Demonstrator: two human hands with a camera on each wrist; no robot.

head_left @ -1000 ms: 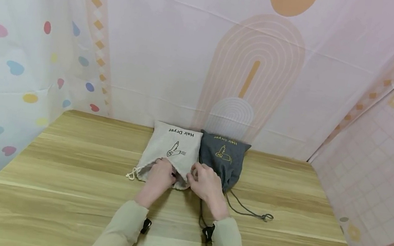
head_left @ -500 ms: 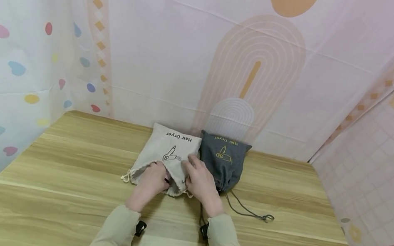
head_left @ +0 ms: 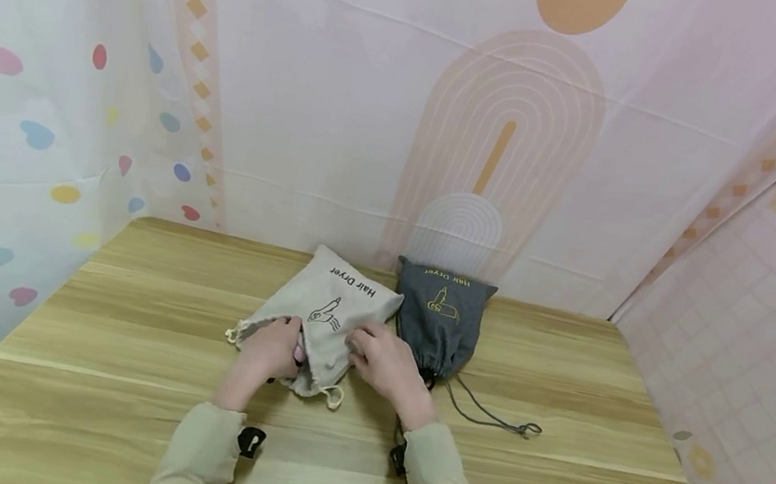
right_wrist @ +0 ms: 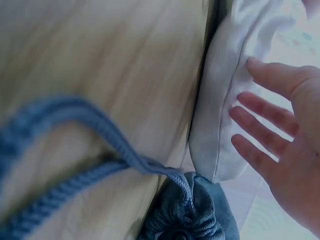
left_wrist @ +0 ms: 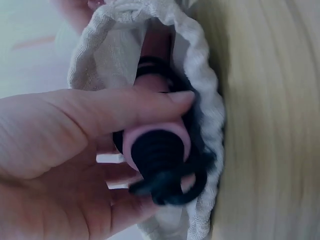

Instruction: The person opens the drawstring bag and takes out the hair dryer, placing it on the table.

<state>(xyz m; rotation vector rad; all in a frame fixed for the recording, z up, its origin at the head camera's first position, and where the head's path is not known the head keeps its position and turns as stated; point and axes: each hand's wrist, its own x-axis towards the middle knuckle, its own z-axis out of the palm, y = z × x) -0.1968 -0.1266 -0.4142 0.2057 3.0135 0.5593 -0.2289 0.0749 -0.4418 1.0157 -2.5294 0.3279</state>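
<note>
A light grey drawstring bag point(head_left: 353, 303) printed "Hair Dryer" lies askew on the table, its mouth open toward me. At that mouth, my left hand point(head_left: 273, 346) grips a pink appliance handle point(left_wrist: 156, 145) with a black end and a looped black cord. Its far part runs deeper into the bag, so I cannot tell its full shape. On the bag's right side rests my right hand point(head_left: 387, 364), fingers nearly straight and touching the cloth. Beside it lies a dark grey drawstring bag point(head_left: 442, 324) with yellow print, gathered at its neck.
Dark cords point(head_left: 493, 416) trail from the dark bag over the wooden table point(head_left: 587, 468). A white cord loop point(head_left: 333, 396) hangs at the light bag's mouth. Patterned cloth walls point(head_left: 316, 116) stand behind and at both sides.
The light grey bag has slid toward me and left, and turned askew. My left hand has drawn back left, showing some pink. My right hand has moved left onto the bag's side.
</note>
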